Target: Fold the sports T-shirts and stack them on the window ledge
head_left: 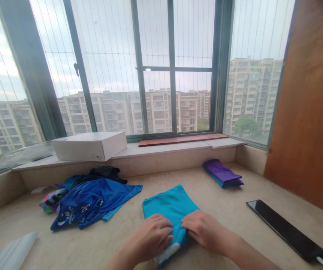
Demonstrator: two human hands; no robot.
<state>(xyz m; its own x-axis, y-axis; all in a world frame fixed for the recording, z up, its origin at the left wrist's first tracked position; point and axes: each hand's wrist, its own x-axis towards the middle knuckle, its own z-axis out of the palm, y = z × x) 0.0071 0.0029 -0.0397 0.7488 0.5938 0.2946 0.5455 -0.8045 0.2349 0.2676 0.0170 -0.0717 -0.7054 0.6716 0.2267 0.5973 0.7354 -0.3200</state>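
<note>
A turquoise garment (168,202), folded into a flat piece, lies on the stone-like ledge in front of me. Its near edge shows a white patch. My left hand (157,232) is closed on the fabric at the near left side, fingers curled. On the near right side, my right hand (202,228) pinches the cloth, which bunches between the two hands. What kind of garment it is I cannot make out.
Left of it lies a rumpled pile of clothes with a blue jersey (94,202). A folded purple garment (223,172) rests at the back right, and a black phone (285,228) with a white cable at right. A white box (90,144) stands on the windowsill.
</note>
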